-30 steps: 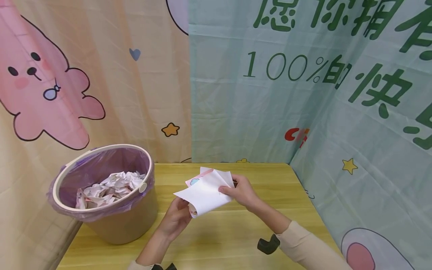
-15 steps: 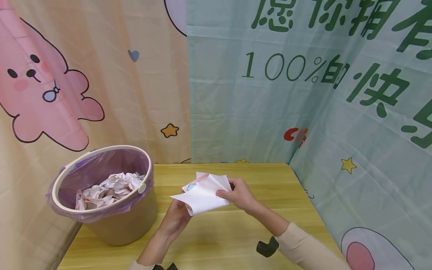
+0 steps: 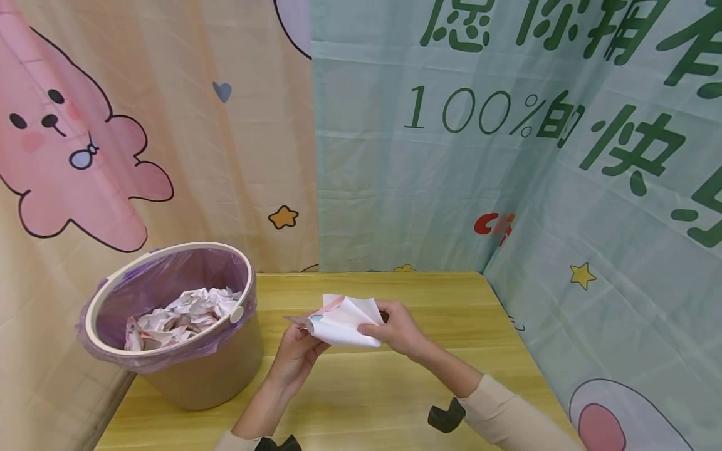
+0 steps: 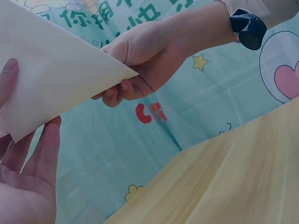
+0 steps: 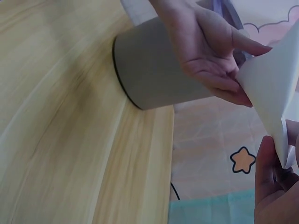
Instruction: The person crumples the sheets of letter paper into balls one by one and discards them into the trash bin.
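Above the table, both hands hold a folded or bent sheet of white paper (image 3: 344,326) with a pink stripe and a small blue print on one face. My left hand (image 3: 296,360) pinches its left end; in the left wrist view the thumb (image 4: 8,81) lies on the near face and the other fingers reach underneath. At the right end, my right hand (image 3: 402,329) pinches the sheet, thumb in front and fingers behind. The right wrist view shows the paper (image 5: 268,77) bent into a pointed shape between the left hand (image 5: 205,51) and the right hand (image 5: 275,186).
A beige bin (image 3: 209,376) with a purple liner bag (image 3: 141,275) stands at the table's left side. Crumpled papers (image 3: 186,313) lie inside it. Printed curtains (image 3: 395,188) hang behind the wooden table (image 3: 451,376) and along its right side.
The paper has tilted and now looks narrower, its pointed left corner turned out of sight. My left hand has shifted slightly upward at that end. The right hand keeps its pinch, slightly lower.
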{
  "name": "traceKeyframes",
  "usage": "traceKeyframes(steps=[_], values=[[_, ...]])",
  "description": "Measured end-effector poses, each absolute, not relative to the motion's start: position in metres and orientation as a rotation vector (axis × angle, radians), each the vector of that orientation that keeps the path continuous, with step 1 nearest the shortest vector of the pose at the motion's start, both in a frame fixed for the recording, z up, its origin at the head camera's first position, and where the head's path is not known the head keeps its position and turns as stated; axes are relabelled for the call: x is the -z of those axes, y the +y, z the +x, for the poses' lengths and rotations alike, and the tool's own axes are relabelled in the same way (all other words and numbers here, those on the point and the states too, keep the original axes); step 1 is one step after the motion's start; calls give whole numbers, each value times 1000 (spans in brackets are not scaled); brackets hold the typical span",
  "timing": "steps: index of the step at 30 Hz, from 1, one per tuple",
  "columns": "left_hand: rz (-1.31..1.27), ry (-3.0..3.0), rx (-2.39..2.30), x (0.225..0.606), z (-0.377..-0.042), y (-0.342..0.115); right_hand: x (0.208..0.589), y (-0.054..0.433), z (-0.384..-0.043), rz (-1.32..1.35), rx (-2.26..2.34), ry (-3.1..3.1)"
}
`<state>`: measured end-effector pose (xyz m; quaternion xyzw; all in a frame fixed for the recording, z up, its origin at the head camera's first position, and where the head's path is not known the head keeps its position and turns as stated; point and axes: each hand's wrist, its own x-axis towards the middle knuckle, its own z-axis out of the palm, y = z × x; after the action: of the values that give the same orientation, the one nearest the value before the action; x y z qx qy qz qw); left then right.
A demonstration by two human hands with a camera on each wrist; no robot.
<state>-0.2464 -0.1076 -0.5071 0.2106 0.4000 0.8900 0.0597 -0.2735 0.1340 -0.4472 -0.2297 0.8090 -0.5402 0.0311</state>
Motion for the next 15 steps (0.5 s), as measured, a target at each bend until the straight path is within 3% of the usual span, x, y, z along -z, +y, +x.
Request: traceKeyframes(steps=[15], values=[[693, 1194, -2693, 510, -245, -111, 447, 136, -272, -574, 1789, 2294]])
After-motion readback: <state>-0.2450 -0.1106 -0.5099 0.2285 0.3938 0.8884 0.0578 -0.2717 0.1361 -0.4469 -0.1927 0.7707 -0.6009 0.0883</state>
